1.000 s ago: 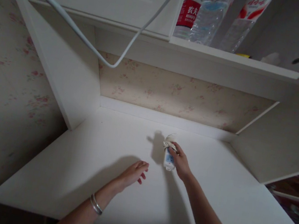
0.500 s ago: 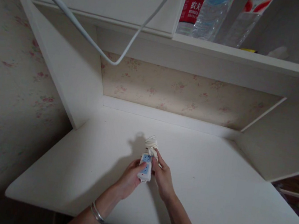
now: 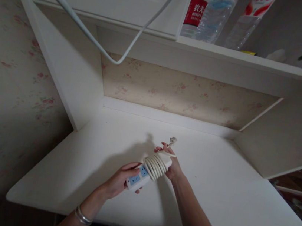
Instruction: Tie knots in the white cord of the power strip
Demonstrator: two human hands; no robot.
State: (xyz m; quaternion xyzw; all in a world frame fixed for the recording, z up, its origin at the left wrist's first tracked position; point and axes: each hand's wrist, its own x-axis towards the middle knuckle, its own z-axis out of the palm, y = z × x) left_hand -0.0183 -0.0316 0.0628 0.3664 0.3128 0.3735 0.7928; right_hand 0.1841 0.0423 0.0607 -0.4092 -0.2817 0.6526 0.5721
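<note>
A white power strip (image 3: 137, 180) with blue socket faces is held above the white desk, tilted with its far end to the right. Its cream cord (image 3: 156, 166) is wound in several loops around the far half. My left hand (image 3: 119, 179) is closed around the near end, the thumb across the sockets. Beyond the coil, my right hand (image 3: 172, 165) reaches behind the far end, partly hidden by the loops. Its fingers curl around the cord's loose end, and the plug (image 3: 173, 141) sticks out past them.
The desk (image 3: 206, 195) runs back to a floral-papered wall panel (image 3: 154, 89). Overhead is a cabinet shelf (image 3: 240, 57) with plastic bottles (image 3: 216, 15). A thick pale cable (image 3: 115, 62) hangs in front of the cabinet at upper left. White side panels (image 3: 71, 60) bound the desk.
The power strip has turned so its far end points right, showing the wound cord. The plug has moved from against the strip to beyond it, and my right hand has moved up and right.
</note>
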